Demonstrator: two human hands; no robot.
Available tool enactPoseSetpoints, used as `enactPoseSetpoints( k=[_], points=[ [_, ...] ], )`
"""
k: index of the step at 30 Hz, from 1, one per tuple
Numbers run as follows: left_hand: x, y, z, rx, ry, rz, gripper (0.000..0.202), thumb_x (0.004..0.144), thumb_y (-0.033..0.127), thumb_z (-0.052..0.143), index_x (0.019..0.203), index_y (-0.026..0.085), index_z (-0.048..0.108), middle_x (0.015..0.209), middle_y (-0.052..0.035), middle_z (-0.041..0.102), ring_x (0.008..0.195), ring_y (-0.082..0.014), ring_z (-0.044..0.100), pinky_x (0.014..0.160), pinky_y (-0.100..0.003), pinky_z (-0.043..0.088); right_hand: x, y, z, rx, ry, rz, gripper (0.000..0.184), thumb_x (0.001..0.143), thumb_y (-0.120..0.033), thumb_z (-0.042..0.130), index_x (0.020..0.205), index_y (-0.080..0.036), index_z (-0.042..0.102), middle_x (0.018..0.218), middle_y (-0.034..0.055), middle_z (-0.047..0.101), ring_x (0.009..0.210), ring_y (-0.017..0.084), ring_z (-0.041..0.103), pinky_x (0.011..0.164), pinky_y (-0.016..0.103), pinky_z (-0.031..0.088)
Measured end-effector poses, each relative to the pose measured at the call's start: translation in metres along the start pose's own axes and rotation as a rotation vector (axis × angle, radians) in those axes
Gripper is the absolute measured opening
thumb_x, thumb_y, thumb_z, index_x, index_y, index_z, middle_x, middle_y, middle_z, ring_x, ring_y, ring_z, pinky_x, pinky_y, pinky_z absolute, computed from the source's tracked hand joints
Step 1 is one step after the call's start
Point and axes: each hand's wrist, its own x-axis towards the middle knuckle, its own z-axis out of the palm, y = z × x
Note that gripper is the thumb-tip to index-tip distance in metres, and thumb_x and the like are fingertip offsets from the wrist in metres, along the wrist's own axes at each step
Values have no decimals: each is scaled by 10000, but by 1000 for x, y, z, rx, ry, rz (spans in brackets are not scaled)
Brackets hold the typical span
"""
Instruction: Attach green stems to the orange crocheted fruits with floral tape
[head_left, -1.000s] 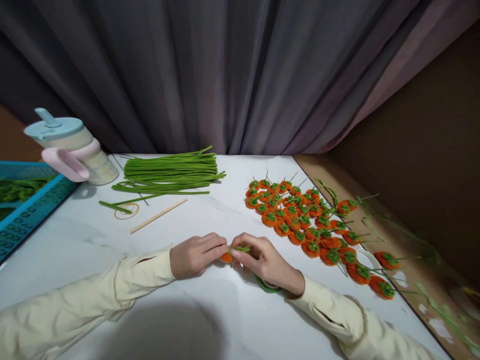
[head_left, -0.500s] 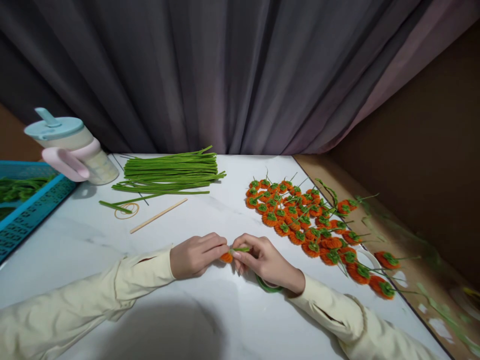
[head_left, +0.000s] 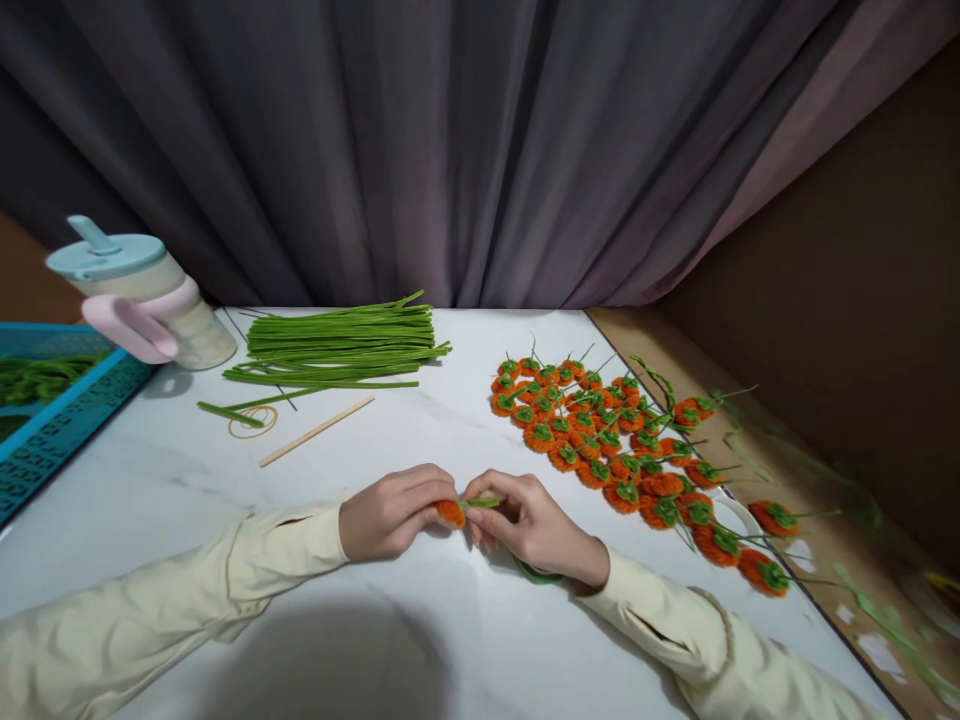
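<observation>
A small orange pipe-cleaner pumpkin (head_left: 451, 512) sits between my two hands, low over the white table (head_left: 187, 480). My left hand (head_left: 390, 511) pinches the orange part with closed fingers. My right hand (head_left: 529, 520) pinches the green stem (head_left: 481, 503) that sticks out of it, fingers closed. A green loop (head_left: 536, 574) lies on the table, partly hidden under my right wrist.
Several finished orange pumpkins with green tops (head_left: 600, 440) lie at the right, reaching the table's edge. A bundle of green pipe cleaners (head_left: 341, 345), a wooden stick (head_left: 316, 431) and a rubber band (head_left: 253, 423) lie behind. A lidded cup (head_left: 142, 290) and blue basket (head_left: 52, 405) stand left.
The pumpkin has turned slightly between my fingers, so more of its orange shows. Both hands stay in the same place.
</observation>
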Motion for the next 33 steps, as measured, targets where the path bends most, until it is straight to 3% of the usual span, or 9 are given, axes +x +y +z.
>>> enactPoseSetpoints(
  k=[7,11,15,23,29,33],
  points=[
    [5,2,-4,-142,0,-149,150,905,159,436,882,129,581,788,-82,608,703,-133,561,641,-235,485,-3,2,1,-245,85,-106,135,875,-287,515,837,-170,574,592,2,608,466,92,492,455,195,371],
    [6,0,-7,-261,-52,-261,162,885,219,499,816,117,605,776,-74,612,653,-116,558,590,-219,472,-7,10,2,-482,114,-303,133,890,-216,435,886,-177,561,665,30,633,514,110,513,497,215,385],
    [6,-2,-6,-538,-109,-430,174,851,262,569,785,104,598,793,-65,596,609,-105,590,542,-203,493,-10,15,3,-704,83,-516,176,881,-147,361,963,-164,516,679,47,618,537,135,523,504,240,383],
    [2,-10,-5,-1096,-233,-757,333,758,382,702,830,95,548,676,-39,619,546,-128,629,542,-259,554,-9,13,2,-953,64,-747,248,856,-40,309,1046,-129,440,629,41,573,522,153,493,458,265,323],
    [3,-13,-7,-1208,-280,-817,356,745,394,716,850,90,563,671,-32,628,521,-119,620,527,-255,551,-9,16,0,-810,46,-640,208,873,-106,326,1009,-148,477,673,60,611,546,157,537,489,261,385],
    [5,-13,-7,-1162,-197,-816,366,749,408,708,864,93,560,682,-22,613,556,-128,628,554,-278,559,-6,11,0,-505,100,-385,120,909,-214,415,914,-172,527,649,36,621,496,118,525,483,227,399]
  ],
)
